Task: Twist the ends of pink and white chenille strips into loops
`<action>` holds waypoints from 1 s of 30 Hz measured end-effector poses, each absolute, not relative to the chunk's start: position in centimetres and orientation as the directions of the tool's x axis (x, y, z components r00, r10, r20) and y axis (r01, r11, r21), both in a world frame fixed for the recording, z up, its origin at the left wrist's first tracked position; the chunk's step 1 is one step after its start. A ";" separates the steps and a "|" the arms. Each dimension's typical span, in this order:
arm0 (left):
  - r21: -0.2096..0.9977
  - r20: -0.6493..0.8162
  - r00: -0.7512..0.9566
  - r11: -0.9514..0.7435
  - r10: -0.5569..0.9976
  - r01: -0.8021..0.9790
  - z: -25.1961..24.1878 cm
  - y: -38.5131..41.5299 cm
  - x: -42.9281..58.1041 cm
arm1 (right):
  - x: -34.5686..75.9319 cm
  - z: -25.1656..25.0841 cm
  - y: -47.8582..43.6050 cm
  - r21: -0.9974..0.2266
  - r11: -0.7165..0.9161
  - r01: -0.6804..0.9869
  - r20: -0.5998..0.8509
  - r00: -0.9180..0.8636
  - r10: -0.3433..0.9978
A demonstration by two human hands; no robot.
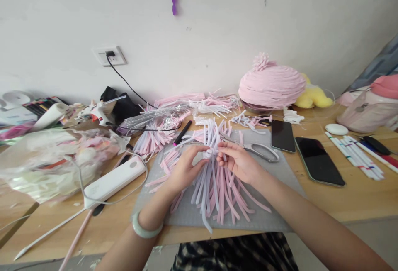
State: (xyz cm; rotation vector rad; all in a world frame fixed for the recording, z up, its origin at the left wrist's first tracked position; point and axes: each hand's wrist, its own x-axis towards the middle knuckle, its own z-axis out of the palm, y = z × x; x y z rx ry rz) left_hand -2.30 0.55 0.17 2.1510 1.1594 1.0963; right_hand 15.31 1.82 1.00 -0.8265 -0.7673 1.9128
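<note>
Both hands meet over a bundle of pink and pale lilac pipe cleaners [220, 196], whose fuzzy strands fan out below and stick up behind. My left hand [188, 165] pinches the bundle's lilac middle between thumb and fingers. From the other side, my right hand [238, 159] is closed on the same crossing of lilac strands, its fingertips close to the left ones. Exactly how the strands loop there is partly hidden by the fingers. Under the bundle lies a grey cutting mat [280, 196]. Scissors [263, 152] rest just beyond my right hand, their blades partly covered.
Two phones [320, 161] and several white markers [357, 155] lie to the right. A large pink wrapped dome [272, 86] stands at the back. On the left are a white power strip-like device [115, 181], a plastic bag of scraps [62, 167] and a glue gun [99, 113] with cords.
</note>
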 end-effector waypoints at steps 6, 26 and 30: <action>0.819 0.341 0.241 -0.413 0.909 0.399 0.0 0.5 -2.1 | 15.2 0.8 1.7 -0.818 -0.416 -0.397 -0.258 -0.392 0.883; 0.984 -0.161 0.336 0.176 0.928 -0.014 1.3 -0.5 -0.5 | 15.9 0.4 2.3 -0.972 0.107 0.210 0.103 -0.029 0.994; 0.962 -0.145 0.344 0.214 0.928 -0.170 0.8 -0.3 -0.8 | 15.8 0.7 2.1 -0.973 0.078 0.216 0.060 -0.090 0.994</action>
